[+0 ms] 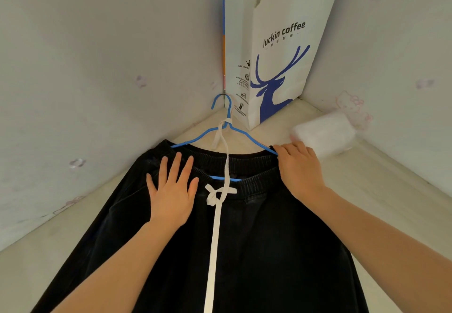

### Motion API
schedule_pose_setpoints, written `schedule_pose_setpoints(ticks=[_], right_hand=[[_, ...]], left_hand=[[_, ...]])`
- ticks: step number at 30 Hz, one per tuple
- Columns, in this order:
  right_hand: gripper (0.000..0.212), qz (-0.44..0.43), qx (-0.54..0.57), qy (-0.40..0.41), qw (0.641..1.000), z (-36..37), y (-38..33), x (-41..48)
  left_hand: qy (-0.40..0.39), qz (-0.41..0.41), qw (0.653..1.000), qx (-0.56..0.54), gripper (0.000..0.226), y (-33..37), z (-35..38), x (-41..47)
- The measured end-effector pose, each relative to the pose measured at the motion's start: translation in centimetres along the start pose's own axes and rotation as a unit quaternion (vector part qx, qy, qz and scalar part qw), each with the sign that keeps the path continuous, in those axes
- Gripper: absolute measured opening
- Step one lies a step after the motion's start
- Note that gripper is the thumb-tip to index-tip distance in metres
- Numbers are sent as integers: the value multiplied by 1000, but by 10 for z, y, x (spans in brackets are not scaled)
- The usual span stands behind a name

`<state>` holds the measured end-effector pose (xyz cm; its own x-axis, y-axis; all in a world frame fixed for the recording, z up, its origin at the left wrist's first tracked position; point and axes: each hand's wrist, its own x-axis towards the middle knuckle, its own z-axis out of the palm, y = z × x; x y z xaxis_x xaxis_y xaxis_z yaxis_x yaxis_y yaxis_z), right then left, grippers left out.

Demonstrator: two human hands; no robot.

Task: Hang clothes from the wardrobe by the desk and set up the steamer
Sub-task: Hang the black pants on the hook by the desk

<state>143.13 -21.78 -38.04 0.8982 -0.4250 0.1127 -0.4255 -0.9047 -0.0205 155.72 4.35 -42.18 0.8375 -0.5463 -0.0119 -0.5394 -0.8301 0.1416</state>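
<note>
Black trousers point(244, 251) fill the lower centre of the frame, waistband threaded on a blue hanger point(203, 134) whose hook reaches up into the wall corner. Left hand point(171, 190) lies flat on the dark cloth just under the waistband, fingers spread and straight, gripping nothing. Right hand point(299, 166) curls over the waistband at the hanger's right end, pinching it. White drawstring point(215, 227), knotted mid-waist, loops round the hanger's neck. Upper centre, a luckin coffee paper bag point(276, 68) stands on the pale worktop point(269, 136); a blurred white bundle point(325, 134) lies to its right.
</note>
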Motion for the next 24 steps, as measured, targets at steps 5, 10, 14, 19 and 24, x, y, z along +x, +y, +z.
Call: schedule_pose_setpoints(ticks=[5,10,14,19,24], right_hand=[[44,1,-14,-13,1000,0,-12,-26],[57,21,-7,-66,998,-8,-27,-67],[61,28,10,-104,994,-17,-38,-101],[62,43,31,-129,990,-30,-55,-147],[59,53,52,-146,987,-38,-74,-207]], left_hand=[[-30,-17,999,8,57,6,-8,2],[-35,-21,999,-19,56,12,-21,-9],[-22,16,997,-66,54,16,-26,-46],[-22,31,995,-92,50,17,-22,-111],[-28,44,992,-114,48,13,-23,-175]])
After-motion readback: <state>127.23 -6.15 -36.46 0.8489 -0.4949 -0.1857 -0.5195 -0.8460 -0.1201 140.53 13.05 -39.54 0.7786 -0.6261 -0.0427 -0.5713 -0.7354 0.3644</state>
